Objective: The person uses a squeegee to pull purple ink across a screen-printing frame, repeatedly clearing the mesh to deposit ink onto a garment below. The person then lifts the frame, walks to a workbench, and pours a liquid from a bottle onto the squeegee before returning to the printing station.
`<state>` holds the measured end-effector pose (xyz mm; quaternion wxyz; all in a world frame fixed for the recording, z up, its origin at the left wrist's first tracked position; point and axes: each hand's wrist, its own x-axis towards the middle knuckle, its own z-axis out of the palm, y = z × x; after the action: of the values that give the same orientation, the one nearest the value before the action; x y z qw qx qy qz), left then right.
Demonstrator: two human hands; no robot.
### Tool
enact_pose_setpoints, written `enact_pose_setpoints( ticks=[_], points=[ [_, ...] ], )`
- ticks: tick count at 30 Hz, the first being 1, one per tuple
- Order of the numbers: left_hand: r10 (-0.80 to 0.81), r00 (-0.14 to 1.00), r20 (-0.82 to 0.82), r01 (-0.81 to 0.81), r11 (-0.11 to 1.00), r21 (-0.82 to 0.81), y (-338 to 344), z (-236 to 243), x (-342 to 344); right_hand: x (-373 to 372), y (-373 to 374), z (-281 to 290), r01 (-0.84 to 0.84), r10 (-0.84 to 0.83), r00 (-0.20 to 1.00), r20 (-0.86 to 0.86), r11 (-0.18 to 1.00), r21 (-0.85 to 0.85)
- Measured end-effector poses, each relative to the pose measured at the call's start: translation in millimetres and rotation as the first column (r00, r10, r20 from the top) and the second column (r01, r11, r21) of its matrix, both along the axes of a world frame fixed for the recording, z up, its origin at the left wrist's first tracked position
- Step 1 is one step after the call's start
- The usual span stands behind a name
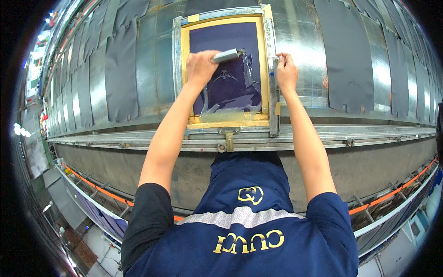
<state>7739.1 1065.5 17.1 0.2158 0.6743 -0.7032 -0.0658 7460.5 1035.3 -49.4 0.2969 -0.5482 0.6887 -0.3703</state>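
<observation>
A screen-printing frame with metal sides and a yellow inner border lies on the long table in front of me. Its mesh looks dark purple and shows a pale arc-shaped design. My left hand is closed around the grey handle of a squeegee, whose blade rests on the right part of the mesh. Wet, glossy ink spreads along the mesh's near end. My right hand grips the frame's right side bar, fingers bent at its outer edge.
Dark grey fabric pieces lie in rows on the shiny metal table, left and right of the frame. A metal rail runs along the near edge, with a brass-coloured bracket below the frame. An orange strip runs low beside me.
</observation>
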Motion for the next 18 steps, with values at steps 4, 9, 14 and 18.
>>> enact_pose_setpoints(
  ticks=[4, 9, 14, 18],
  points=[
    [0.012, 0.990, 0.140, 0.003, 0.994, -0.106, -14, -38, -4, 8, 0, 2, 0.004, -0.003, 1.000, -0.017, 0.999, 0.043],
    [-0.058, 0.975, 0.215, 0.078, 0.993, -0.086, 76, -70, -21, 3, -3, -2, 0.049, -0.047, 0.999, -0.027, 0.996, 0.075],
    [-0.088, 0.992, 0.085, 0.096, 0.991, -0.093, 136, -53, -23, 7, -2, -1, 0.039, -0.039, 0.999, 0.006, 0.995, 0.093],
    [0.021, 0.996, 0.083, -0.004, 0.979, -0.203, 43, -48, -8, 8, 0, 1, 0.012, -0.011, 1.000, -0.013, 0.998, 0.061]
  ],
)
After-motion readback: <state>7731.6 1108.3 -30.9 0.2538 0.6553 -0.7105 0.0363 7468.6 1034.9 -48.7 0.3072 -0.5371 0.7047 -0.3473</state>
